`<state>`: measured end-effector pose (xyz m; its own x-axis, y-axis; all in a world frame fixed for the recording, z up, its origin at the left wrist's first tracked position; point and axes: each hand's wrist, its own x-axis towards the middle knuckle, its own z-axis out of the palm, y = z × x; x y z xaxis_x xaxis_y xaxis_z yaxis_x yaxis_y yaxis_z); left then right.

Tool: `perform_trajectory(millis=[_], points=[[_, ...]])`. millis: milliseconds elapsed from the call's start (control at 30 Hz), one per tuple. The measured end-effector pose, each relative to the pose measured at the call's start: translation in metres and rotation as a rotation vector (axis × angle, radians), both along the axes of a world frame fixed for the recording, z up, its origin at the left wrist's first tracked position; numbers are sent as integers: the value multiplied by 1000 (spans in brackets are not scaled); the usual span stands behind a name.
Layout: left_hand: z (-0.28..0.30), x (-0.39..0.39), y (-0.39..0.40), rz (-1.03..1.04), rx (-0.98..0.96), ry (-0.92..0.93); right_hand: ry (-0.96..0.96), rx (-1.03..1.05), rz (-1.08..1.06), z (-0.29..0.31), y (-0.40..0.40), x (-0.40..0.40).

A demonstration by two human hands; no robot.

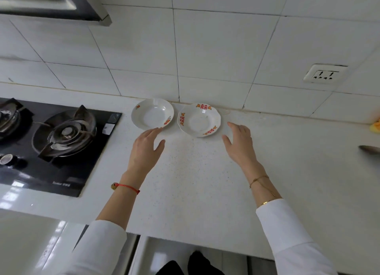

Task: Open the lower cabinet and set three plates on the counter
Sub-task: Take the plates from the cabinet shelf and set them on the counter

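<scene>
Two white plates with red-orange patterns rest side by side on the white counter, close to the tiled wall. The left plate is round; the right plate has a scalloped rim. My left hand hovers just in front of the left plate, fingers spread, fingertips at its near rim, holding nothing. My right hand is to the right of the scalloped plate, fingers apart and empty. A white lower cabinet door shows below the counter edge at the left, with a dark gap beside it.
A black gas hob with burners lies at the left of the counter. A wall socket is at the upper right. A dark utensil tip and something yellow sit at the right edge. A range hood hangs top left.
</scene>
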<state>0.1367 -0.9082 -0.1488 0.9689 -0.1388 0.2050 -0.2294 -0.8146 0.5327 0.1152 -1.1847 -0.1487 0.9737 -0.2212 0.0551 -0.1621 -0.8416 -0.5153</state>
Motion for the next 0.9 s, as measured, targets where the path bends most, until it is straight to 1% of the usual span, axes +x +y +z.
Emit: perform_trajectory(millis=[133, 367, 533, 700, 900], points=[[8, -44, 23, -35, -19, -46, -12, 14, -25, 9, 17, -51], [15, -133, 79, -76, -49, -37, -53, 55, -86, 15, 64, -152], [14, -191, 113, -144, -44, -36, -53, 82, -102, 15, 101, -225], [18, -238, 133, -163, -48, -16, -29, 89, -136, 17, 122, -281], [18, -278, 139, -180, -62, 10, -63, 106, -168, 17, 131, -332]])
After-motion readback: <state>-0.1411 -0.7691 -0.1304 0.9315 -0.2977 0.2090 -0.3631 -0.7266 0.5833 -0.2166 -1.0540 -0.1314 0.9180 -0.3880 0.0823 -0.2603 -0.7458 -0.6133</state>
